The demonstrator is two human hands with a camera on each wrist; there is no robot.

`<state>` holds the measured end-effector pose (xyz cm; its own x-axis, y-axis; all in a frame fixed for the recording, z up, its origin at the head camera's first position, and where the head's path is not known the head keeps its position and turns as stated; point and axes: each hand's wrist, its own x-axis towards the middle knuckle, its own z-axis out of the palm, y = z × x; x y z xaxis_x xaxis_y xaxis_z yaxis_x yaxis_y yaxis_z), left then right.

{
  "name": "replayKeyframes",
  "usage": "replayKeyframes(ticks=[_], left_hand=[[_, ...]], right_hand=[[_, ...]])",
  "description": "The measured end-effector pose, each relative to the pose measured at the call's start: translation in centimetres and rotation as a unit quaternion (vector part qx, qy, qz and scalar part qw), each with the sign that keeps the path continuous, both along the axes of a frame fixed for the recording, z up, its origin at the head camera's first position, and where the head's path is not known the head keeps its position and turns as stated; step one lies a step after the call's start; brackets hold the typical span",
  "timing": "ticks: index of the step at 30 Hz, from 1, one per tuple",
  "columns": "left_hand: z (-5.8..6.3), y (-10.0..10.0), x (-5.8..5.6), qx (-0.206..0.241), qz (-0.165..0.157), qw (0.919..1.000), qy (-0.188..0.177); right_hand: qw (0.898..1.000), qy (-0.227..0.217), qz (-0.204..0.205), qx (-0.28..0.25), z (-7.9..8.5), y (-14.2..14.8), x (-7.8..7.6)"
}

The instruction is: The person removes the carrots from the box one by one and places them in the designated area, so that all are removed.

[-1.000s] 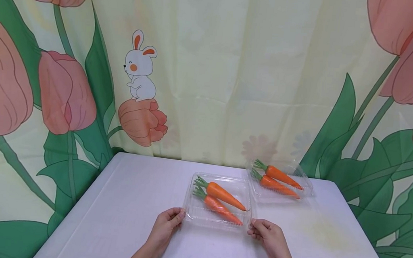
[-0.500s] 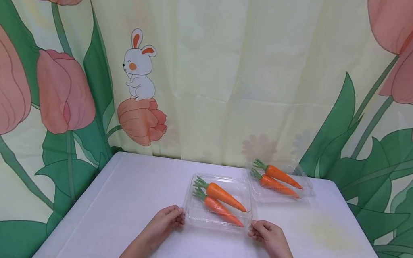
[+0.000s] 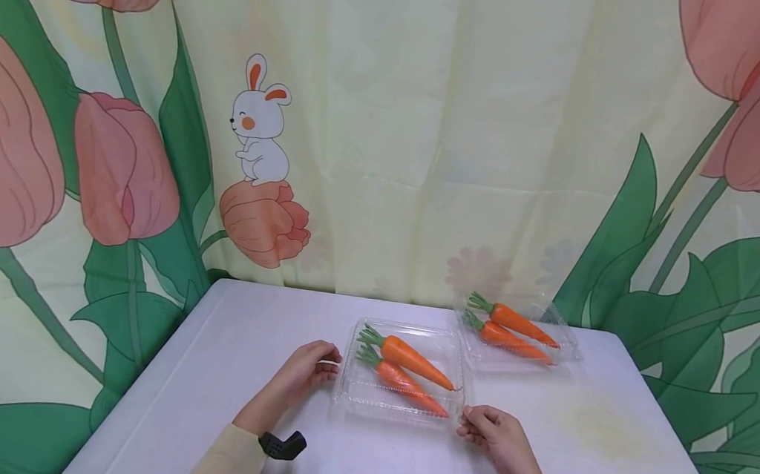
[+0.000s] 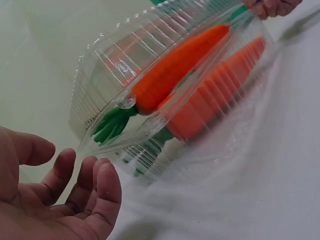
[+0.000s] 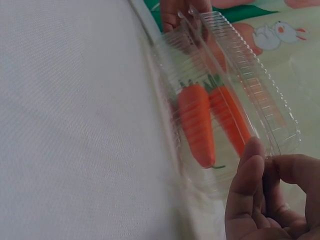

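Observation:
A clear plastic clamshell box (image 3: 367, 400) sits on the table with two orange carrots (image 3: 418, 362) inside, their green tops to the left. My right hand (image 3: 497, 434) pinches its front right corner between thumb and fingers. In the right wrist view the thumb and fingertips meet at the rim (image 5: 270, 150). Beside the left edge is my left hand (image 3: 302, 372), with its fingers loosely bent and thumb apart. A gap between thumb and fingertips shows in the left wrist view, and nothing is held there. The lid lies over the carrots; whether it is latched I cannot tell.
Another clear plastic box (image 3: 565, 348) with two carrots (image 3: 517, 324) stands at the back right, near the first box's far corner. A white cloth covers the table (image 3: 245, 330). Behind it hangs a curtain (image 3: 386, 156) printed with tulips and a rabbit.
My left hand has let go of the box's front left corner and moved back along its left side. A dark wrist strap and sleeve have come into view. The right hand stays at its corner.

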<state>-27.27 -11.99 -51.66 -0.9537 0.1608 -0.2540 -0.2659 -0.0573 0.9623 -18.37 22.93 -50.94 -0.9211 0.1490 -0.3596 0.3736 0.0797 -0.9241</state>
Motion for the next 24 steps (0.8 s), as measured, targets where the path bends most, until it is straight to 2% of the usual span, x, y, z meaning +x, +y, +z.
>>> replayKeyframes(ticks=[4,9,14,19,24], left_hand=[[0.1,0.5,-1.1,0.044,0.011,0.9989,-0.011],[0.2,0.8,-1.8,0.088,0.021,0.9952,-0.038],[0.1,0.9,-1.9,0.063,0.008,0.9962,-0.059],[0.1,0.7,-1.7,0.027,-0.007,0.9982,-0.054],[-0.1,0.7,-1.6,0.020,-0.012,0.9988,-0.043]], right_hand=[[1.000,0.003,0.009,-0.003,0.0,0.1,0.0],[1.000,0.008,0.030,-0.002,0.1,0.2,0.1],[0.999,0.003,0.039,0.001,0.1,0.2,0.3],[0.999,-0.002,0.038,0.000,0.1,0.1,0.4],[1.000,0.001,0.022,0.012,0.0,0.1,0.4]])
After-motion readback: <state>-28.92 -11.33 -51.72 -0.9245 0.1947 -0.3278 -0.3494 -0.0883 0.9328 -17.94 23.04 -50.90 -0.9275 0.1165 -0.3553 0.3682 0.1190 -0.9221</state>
